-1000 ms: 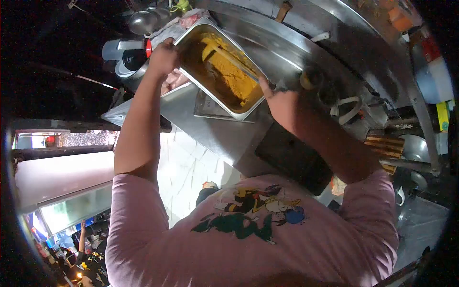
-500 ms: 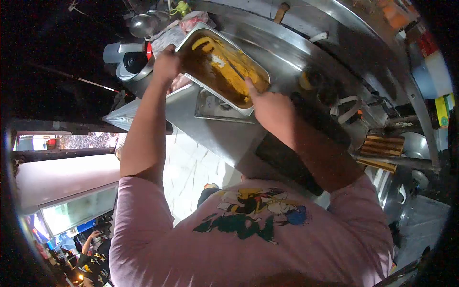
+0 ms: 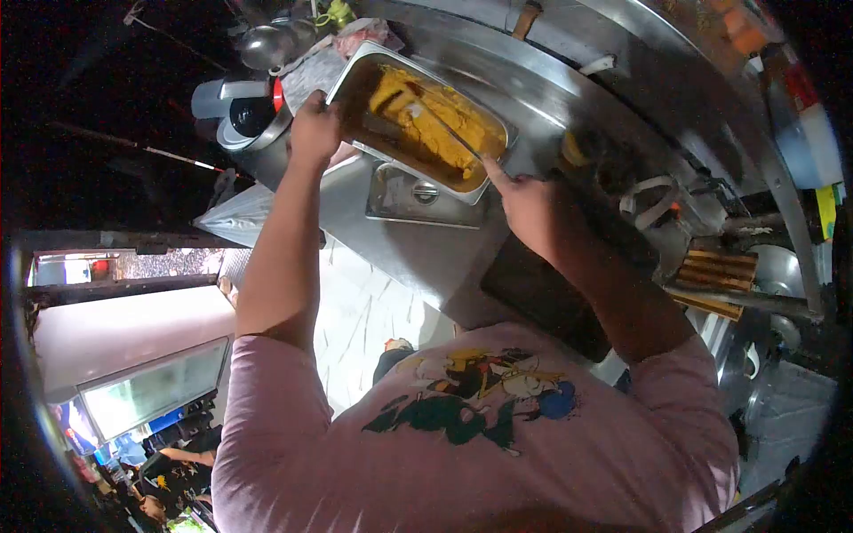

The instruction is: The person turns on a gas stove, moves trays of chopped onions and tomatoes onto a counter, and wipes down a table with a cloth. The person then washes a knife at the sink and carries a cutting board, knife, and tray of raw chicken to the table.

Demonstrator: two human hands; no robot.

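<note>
A deep rectangular metal pan (image 3: 428, 171) is tilted over the steel counter, with thick yellow paste (image 3: 462, 133) spread inside along its far side. My left hand (image 3: 315, 133) is closed on the pan's left rim. In my right hand (image 3: 533, 209), at the pan's right corner, is a long-handled utensil (image 3: 458, 135); the index finger lies along its thin handle. The utensil's far end is in the paste, so its exact shape is unclear. White bits (image 3: 415, 110) show in the paste beside it.
Below the pan sits a smaller metal tray (image 3: 391, 209) on the counter (image 3: 418, 258). A pot with a red-rimmed container (image 3: 277, 96) stands left. Dark trays (image 3: 542, 284) and a slatted wooden rack (image 3: 715, 275) are right. Another person (image 3: 182, 471) is at lower left.
My right hand has moved right and slightly down, drawing back from inside the pan to its corner. The paste has shifted around the utensil. The left hand still holds the rim.
</note>
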